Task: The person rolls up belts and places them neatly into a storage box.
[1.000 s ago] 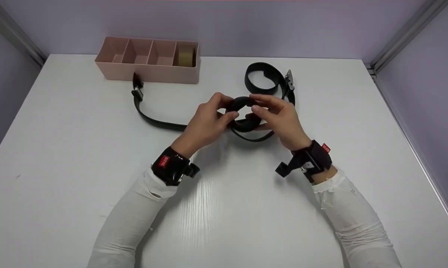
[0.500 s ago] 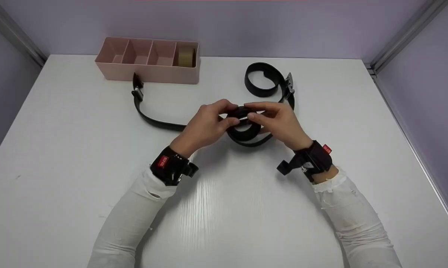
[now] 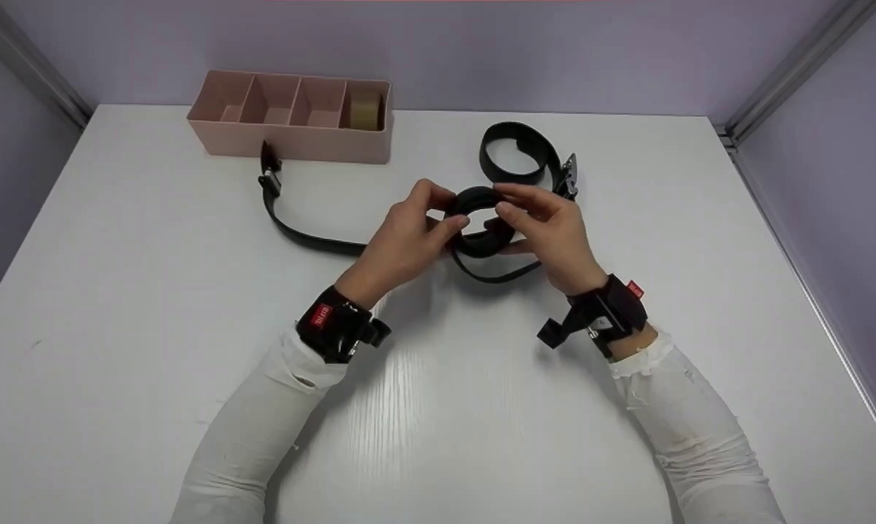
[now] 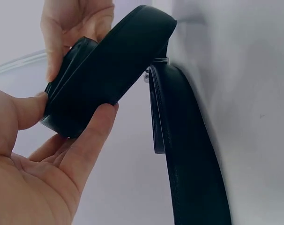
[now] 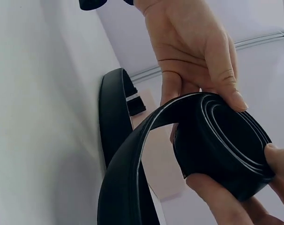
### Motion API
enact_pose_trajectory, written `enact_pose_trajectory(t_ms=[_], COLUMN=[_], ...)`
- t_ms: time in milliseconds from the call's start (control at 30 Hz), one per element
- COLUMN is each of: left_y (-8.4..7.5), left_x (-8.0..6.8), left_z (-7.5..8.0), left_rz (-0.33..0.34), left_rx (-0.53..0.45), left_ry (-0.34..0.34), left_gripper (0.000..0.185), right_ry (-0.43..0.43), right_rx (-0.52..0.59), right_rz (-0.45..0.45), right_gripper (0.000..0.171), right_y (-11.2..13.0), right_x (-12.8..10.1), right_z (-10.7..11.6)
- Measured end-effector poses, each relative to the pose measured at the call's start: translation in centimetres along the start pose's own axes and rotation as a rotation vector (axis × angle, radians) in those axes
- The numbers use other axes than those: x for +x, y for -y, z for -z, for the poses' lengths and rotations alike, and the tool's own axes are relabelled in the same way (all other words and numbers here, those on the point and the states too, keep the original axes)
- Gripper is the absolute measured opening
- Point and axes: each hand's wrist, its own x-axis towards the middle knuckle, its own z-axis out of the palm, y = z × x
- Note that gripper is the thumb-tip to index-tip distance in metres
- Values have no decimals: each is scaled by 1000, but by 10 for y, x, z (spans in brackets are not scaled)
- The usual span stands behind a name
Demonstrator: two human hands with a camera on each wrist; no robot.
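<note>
Both hands hold a rolled coil of black belt [image 3: 481, 225] just above the white table [image 3: 438, 407]. My left hand [image 3: 448, 211] pinches the coil's left side between thumb and fingers, and my right hand [image 3: 507, 207] grips its right side. The unrolled strap [image 3: 306, 236] trails left across the table to its buckle [image 3: 267, 178]. In the left wrist view the coil [image 4: 104, 79] sits between thumb and forefinger, with the strap [image 4: 189, 154] lying below. In the right wrist view the coil [image 5: 226, 140] shows several wound layers.
A second black belt [image 3: 521, 149] lies looped behind the hands, its metal buckle [image 3: 569, 177] close to my right fingers. A pink divided box [image 3: 292, 120] stands at the back left, with a tan roll [image 3: 365, 109] in its rightmost compartment. Grey walls enclose the table.
The hands dipped and turned the coil half a second ago, then lifted it back up. The loose strap under the coil shifted slightly. The second belt's buckle moved a little.
</note>
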Motion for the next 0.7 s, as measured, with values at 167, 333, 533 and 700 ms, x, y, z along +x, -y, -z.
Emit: enact_pose_trajectory(t_ms=[167,333,533,700], left_y=[0,0,0,0], left_x=[-1,-1,-2,-1], left_z=[0,1,-2,-2], left_rz=[-25,-48,-49,-28], left_rx=[16,78,169,141], left_ry=[-8,-2,40,52], left_gripper=[27,23,22,26], right_ry=[32,113,201,191], right_rx=[-27,-146,-356,-365], right_rz=[-1,-2,-27,-14], right_gripper=[37,37,36,35], right_y=[0,8,30,31], right_x=[0,-1,-7,-8], right_z=[0,1,-6,-8])
